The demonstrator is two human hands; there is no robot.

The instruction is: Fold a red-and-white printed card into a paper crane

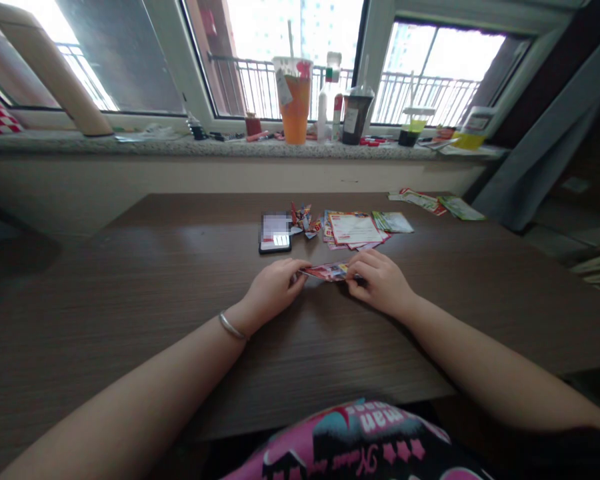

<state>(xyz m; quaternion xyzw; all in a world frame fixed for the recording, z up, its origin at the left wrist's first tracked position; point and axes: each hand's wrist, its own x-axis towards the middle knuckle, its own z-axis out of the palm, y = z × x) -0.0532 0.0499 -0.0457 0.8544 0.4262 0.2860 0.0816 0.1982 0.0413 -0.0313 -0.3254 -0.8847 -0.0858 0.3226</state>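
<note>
A small folded piece of colourful printed paper (329, 271) lies low on the brown wooden table (180, 293), held between both hands. My left hand (274, 289) pinches its left end with curled fingers. My right hand (379, 281) pinches its right end, fingers bent down onto it. A silver bangle (231, 326) sits on my left wrist. Just beyond the hands lie a phone (275, 233) with its screen lit, a folded paper crane (303, 220) and a stack of printed paper squares (355, 230).
More paper sheets (433, 202) lie at the table's far right. The stone windowsill (130, 145) behind holds an orange drink cup (295, 100), a dark drink cup (355, 115), a bottle (329, 97) and small items. A grey curtain (550, 133) hangs on the right.
</note>
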